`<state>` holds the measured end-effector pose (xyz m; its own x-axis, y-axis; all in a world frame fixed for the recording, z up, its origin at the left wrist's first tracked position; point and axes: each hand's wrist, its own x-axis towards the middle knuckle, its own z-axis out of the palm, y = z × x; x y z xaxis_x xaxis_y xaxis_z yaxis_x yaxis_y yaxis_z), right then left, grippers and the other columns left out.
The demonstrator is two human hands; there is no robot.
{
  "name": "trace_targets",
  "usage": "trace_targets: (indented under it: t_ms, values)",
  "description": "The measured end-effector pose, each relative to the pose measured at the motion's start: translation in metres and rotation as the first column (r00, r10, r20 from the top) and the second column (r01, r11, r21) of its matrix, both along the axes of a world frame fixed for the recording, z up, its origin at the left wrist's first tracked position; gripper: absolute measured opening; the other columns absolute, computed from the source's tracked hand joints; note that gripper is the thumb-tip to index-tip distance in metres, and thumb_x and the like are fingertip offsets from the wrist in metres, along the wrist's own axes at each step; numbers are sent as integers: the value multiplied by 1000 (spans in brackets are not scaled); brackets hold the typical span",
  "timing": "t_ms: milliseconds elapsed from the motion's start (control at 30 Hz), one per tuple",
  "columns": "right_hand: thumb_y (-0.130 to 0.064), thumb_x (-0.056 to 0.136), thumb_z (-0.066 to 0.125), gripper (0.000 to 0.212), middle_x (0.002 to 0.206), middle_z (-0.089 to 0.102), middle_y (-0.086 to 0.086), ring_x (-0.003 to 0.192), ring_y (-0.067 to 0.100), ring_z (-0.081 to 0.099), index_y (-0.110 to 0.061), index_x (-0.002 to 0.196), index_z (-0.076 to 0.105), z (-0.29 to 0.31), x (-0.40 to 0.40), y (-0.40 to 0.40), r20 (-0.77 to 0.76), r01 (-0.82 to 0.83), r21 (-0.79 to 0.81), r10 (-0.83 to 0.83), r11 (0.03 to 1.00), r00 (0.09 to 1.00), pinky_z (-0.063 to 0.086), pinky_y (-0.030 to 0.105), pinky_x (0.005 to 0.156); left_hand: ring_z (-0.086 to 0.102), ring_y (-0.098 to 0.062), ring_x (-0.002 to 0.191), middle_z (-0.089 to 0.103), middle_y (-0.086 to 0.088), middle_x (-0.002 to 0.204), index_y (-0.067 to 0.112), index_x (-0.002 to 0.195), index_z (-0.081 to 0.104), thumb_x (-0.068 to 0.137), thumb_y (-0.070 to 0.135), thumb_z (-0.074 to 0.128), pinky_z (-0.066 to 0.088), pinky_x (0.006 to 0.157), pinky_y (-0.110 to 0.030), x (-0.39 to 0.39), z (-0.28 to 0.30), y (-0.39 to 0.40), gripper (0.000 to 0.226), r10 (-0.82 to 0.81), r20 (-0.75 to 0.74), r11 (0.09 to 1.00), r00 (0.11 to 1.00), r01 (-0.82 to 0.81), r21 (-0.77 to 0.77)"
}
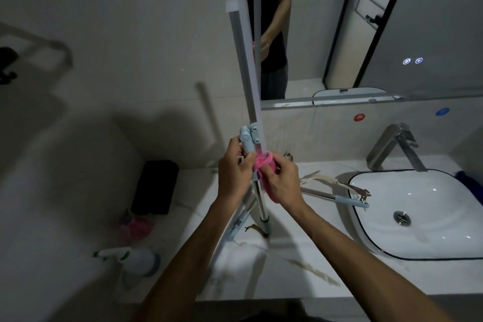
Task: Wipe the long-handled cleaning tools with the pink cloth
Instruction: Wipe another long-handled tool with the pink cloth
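Both forearms reach up from the bottom edge over the pale marble table (pixel 300 256), and I take the white sink (pixel 418 217) as my landmark. Left of the sink, my left hand (pixel 235 167) has its fingers curled round the blue joint of the squeegee (pixel 245 73), which stands upright with its chrome handle foot resting on the table and its long blade pointing up past the mirror edge. Just to the right of it, still left of the sink, my right hand (pixel 281 180) pinches the pink cloth (pixel 264 165), bunched against the squeegee where blade meets handle; part of the cloth hangs down under the palm. A second long-handled tool (pixel 337 197) lies flat on the table between my right hand and the sink, its blue end just over the sink's rim. Far left of the sink, near the table's front, a white spray bottle (pixel 130 259) lies on its side, with something pink (pixel 137 226) behind it, too dim to tell, and a black box (pixel 155 187) beyond that. Behind the sink stands a chrome tap (pixel 397 146), and above it the mirror (pixel 392 21) shows a person's reflected arm.
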<state>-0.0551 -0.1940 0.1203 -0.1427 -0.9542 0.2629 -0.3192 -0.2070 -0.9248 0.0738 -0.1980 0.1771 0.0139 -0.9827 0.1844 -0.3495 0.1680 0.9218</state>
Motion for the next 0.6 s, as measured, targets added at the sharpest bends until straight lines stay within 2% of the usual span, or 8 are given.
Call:
trace_targets:
  t_ms: [100, 167, 233, 300, 367, 433, 533, 600]
  values:
    - [-27, 96, 68, 8, 72, 64, -6, 62, 10, 59, -21, 96, 73, -17, -9, 2, -34, -21, 26, 22, 999, 999, 47, 21, 59, 64, -8, 85, 63, 6, 98, 21, 116, 56, 92, 20, 65, 55, 68, -20, -6, -15, -5, 26, 17, 106, 998, 994, -24, 64]
    - [-27, 93, 71, 9, 72, 64, -6, 63, 6, 59, -17, 92, 72, -26, -16, 4, -32, -61, 86, 64, 994, 997, 45, 14, 59, 61, -2, 76, 60, 7, 87, 18, 102, 56, 93, 13, 62, 47, 63, -11, -11, -24, -1, 12, 21, 133, 997, 991, -31, 75]
    - [-30, 92, 73, 10, 71, 64, -5, 64, 4, 58, -23, 86, 70, -38, -22, 5, -55, -95, 151, 105, 984, 993, 47, 14, 59, 60, 5, 74, 60, 12, 83, 17, 99, 57, 94, 5, 60, 46, 63, -7, -17, -31, 1, 14, 55, 116, 997, 992, -60, 46]
    - [-31, 91, 74, 10, 68, 62, -8, 64, 2, 57, -30, 84, 67, -50, -30, 4, -68, -111, 207, 128, 972, 990, 46, 13, 60, 62, 9, 80, 64, 15, 87, 18, 101, 59, 95, 8, 61, 48, 68, -6, -24, -37, -2, 11, 84, 87, 996, 993, -87, 31]
    - [-30, 92, 73, 8, 66, 61, -10, 62, 0, 56, -29, 85, 68, -59, -39, -1, -92, -130, 254, 158, 958, 983, 44, 11, 59, 64, 11, 85, 66, 16, 90, 18, 102, 61, 96, 13, 63, 49, 73, -5, -32, -38, -6, 8, 95, 92, 995, 991, -99, 34]
    - [-35, 94, 68, 15, 66, 62, -7, 59, 1, 55, -21, 86, 70, -60, -47, -9, -127, -148, 298, 193, 943, 973, 42, 11, 56, 63, 12, 86, 67, 15, 92, 18, 102, 62, 95, 11, 65, 49, 73, -5, -41, -39, -11, 10, 118, 93, 991, 989, -124, 56]
    - [-37, 100, 58, 25, 62, 62, -4, 53, -2, 56, -26, 79, 63, -50, -56, -18, -170, -172, 290, 228, 941, 959, 38, 9, 50, 63, 11, 87, 68, 14, 94, 19, 108, 63, 94, 8, 65, 48, 72, -5, -50, -36, -15, 18, 152, 78, 982, 985, -159, 100]
    - [-33, 102, 55, 30, 60, 62, -3, 53, 2, 59, -25, 74, 63, -39, -62, -20, -142, -197, 239, 235, 951, 962, 41, 12, 49, 63, 12, 86, 67, 17, 94, 25, 108, 62, 94, 8, 65, 49, 70, -6, -54, -31, -17, 22, 147, 68, 978, 987, -155, 137]
